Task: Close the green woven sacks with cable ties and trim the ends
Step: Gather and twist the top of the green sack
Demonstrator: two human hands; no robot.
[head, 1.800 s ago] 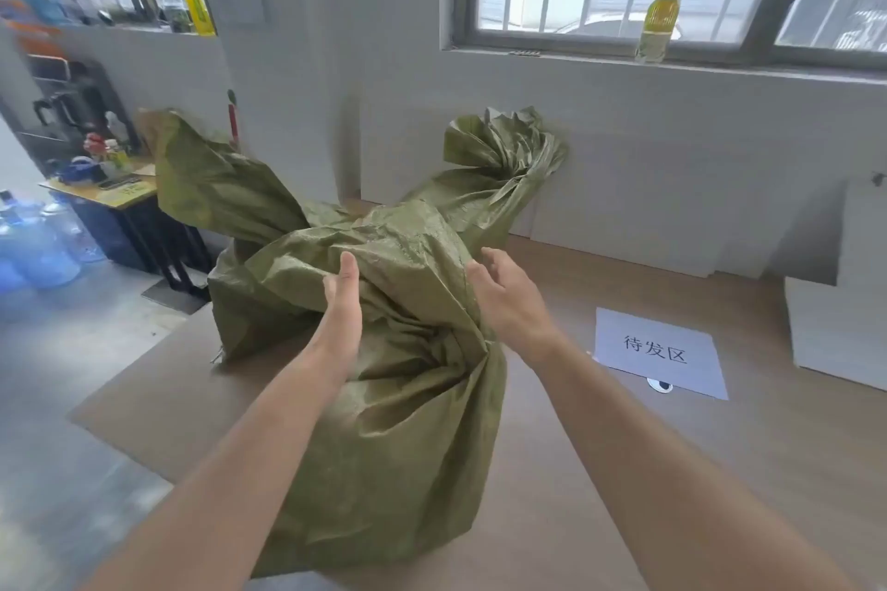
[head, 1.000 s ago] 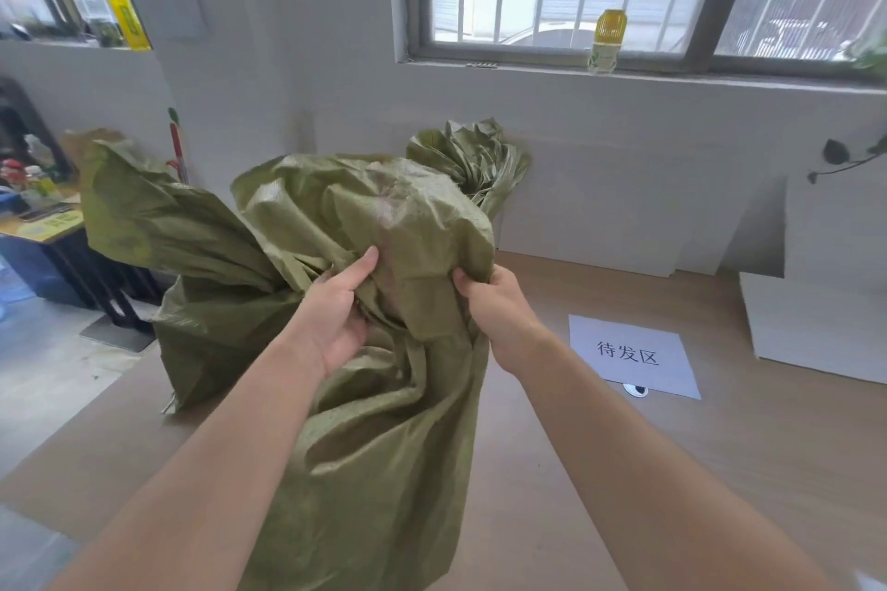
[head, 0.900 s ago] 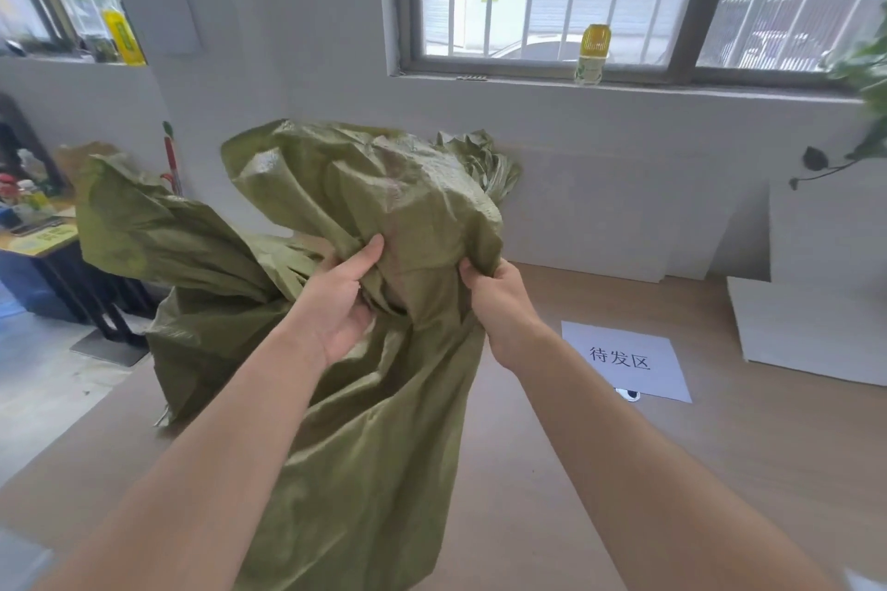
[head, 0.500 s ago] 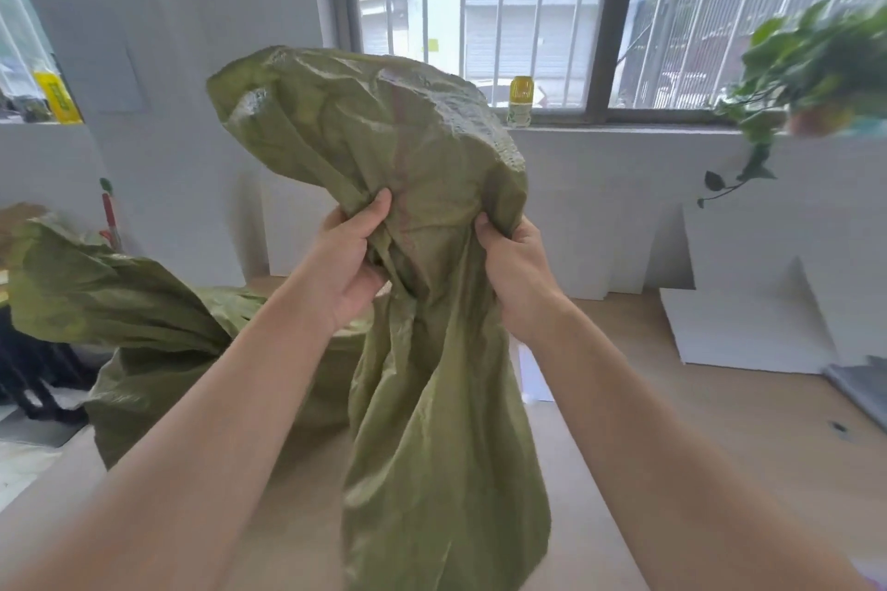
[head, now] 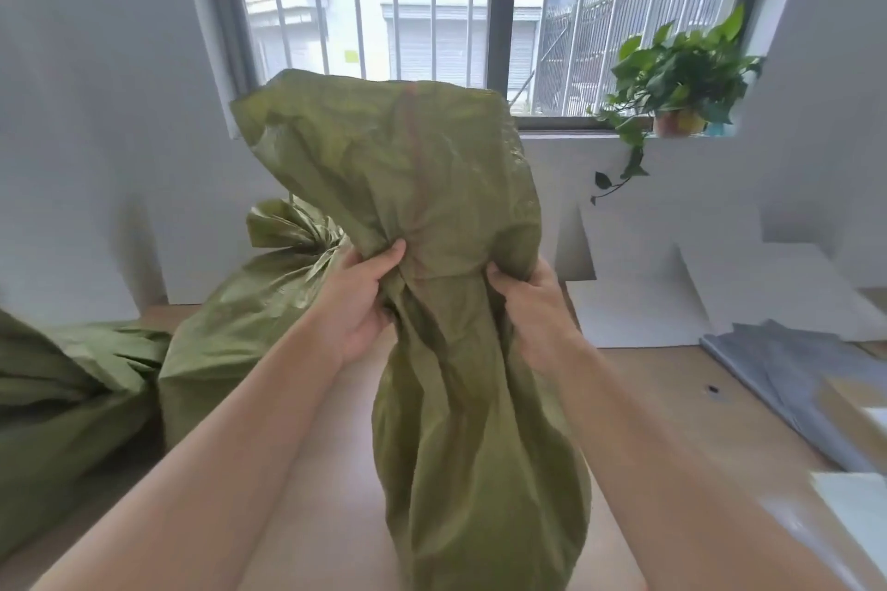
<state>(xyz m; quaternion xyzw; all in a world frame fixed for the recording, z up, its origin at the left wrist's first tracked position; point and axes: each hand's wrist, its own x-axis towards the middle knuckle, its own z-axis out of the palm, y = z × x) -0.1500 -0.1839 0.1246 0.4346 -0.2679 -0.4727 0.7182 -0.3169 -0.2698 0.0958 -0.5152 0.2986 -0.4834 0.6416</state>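
below the window (head: 432, 14), two hands (head: 355, 302) (head: 533, 307) grip one of three green sacks (head: 432, 187) (head: 249, 326) (head: 57, 389)

The sack (head: 456, 187) at centre frame is green woven cloth, plastic-looking, crinkled, with a faint sheen; the second sack (head: 249, 326) at left centre gleams brighter along its creases. The table (head: 326, 518) below looks like smooth, matt, pale wood. Painted metal bars (head: 433, 14) cross the window at top.

Bare left forearm (head: 230, 437) and left hand (head: 357, 302), bare right forearm (head: 648, 437) and right hand (head: 530, 302), smooth, slender.
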